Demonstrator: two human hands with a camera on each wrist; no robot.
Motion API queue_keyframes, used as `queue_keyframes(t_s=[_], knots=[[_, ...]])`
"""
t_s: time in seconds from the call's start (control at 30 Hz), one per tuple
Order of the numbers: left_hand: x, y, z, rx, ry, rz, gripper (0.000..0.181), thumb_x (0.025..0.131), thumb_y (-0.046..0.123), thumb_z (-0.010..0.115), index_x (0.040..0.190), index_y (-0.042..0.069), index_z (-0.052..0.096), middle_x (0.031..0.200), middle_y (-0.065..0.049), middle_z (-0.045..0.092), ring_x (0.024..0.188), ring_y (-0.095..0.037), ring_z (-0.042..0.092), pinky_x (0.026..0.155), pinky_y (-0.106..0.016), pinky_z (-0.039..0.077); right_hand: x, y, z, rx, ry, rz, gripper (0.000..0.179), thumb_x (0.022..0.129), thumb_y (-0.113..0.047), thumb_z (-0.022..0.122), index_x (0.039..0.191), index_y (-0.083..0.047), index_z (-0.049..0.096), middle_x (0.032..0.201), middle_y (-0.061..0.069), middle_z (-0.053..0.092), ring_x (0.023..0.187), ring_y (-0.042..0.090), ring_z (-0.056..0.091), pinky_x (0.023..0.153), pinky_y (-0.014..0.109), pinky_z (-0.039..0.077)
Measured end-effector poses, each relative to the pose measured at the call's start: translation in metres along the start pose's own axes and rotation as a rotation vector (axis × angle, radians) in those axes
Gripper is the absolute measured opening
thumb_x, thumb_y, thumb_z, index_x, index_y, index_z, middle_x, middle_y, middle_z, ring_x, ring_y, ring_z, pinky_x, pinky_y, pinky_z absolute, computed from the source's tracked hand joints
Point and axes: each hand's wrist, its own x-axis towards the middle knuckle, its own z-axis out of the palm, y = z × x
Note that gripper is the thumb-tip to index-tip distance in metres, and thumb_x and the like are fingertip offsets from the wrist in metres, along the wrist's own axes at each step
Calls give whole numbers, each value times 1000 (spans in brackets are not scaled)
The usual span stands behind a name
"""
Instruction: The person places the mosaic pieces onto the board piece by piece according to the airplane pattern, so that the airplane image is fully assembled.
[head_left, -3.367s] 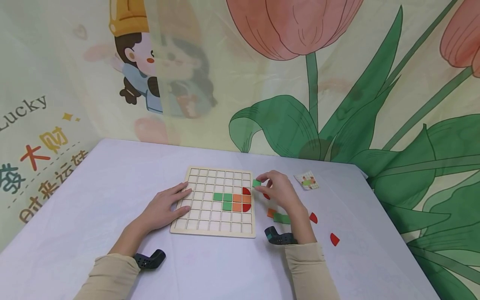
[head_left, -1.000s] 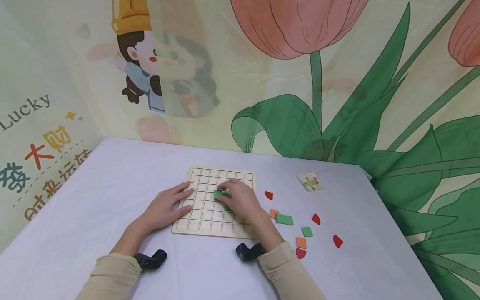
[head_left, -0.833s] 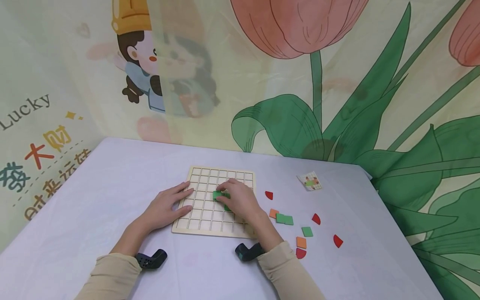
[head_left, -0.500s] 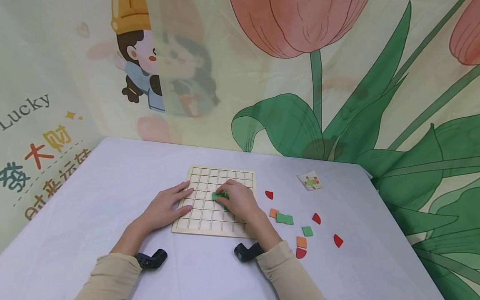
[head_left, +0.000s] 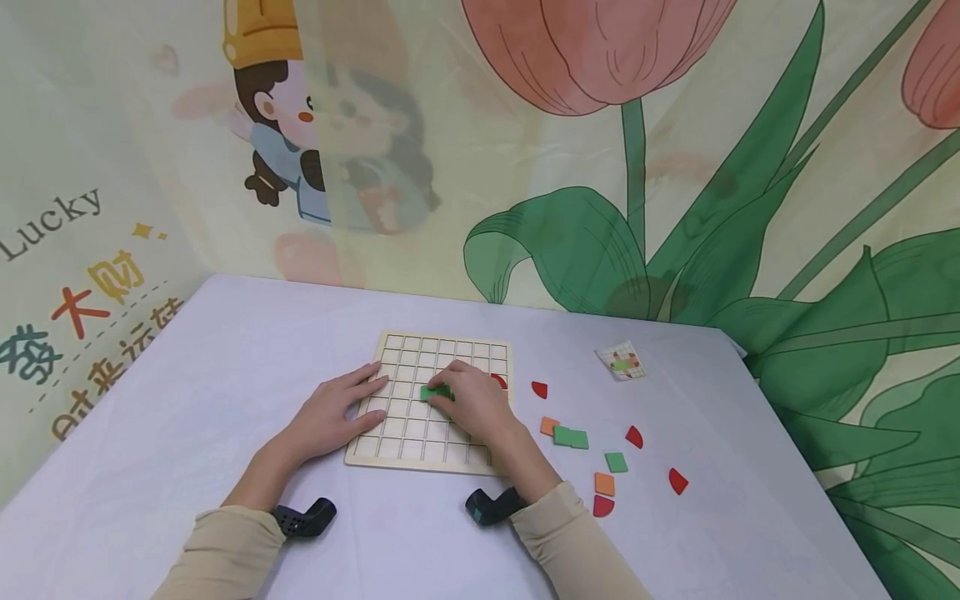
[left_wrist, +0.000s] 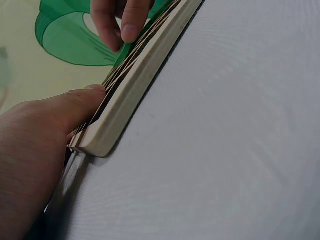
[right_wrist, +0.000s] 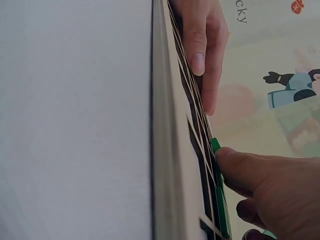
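Note:
A square wooden grid board [head_left: 401, 454] lies on the white table. My left hand [head_left: 330, 417] rests at its left edge, fingers extended and thumb on the frame, as the left wrist view also shows. Over the middle of the board, my right hand [head_left: 476, 400] pinches a green square tile [head_left: 426, 393] between thumb and fingers. In the right wrist view this green tile [right_wrist: 215, 145] stands slightly raised at the thumb tip, with another green tile [right_wrist: 221, 215] lower in the grid. A red quarter-round tile [head_left: 499, 382] shows past the hand, which hides the other tiles on the board.
Right of the board lie loose green tiles [head_left: 572, 437], another green square [head_left: 617, 462], orange squares [head_left: 604, 483] and several red quarter-rounds [head_left: 678, 481]. A small pattern card [head_left: 621, 361] lies at the back right. Behind the table hangs a printed backdrop [head_left: 525, 250].
The right hand has come from the board's right side onto its middle with a green tile. Over the last second, hand and tile have shifted slightly left. The left hand stays put.

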Motion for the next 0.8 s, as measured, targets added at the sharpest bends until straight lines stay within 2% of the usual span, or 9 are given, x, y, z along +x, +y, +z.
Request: queue_keyframes(t_s=[0.8], knots=[[-1, 1, 0, -4, 0, -14, 59, 90, 42, 61, 140, 13, 49, 153, -10, 34, 137, -40, 35, 108, -61, 30, -1, -3, 4, -26, 24, -20, 22, 88, -34, 68, 107, -25, 73, 109, -8, 64, 98, 9, 62, 85, 25, 53]])
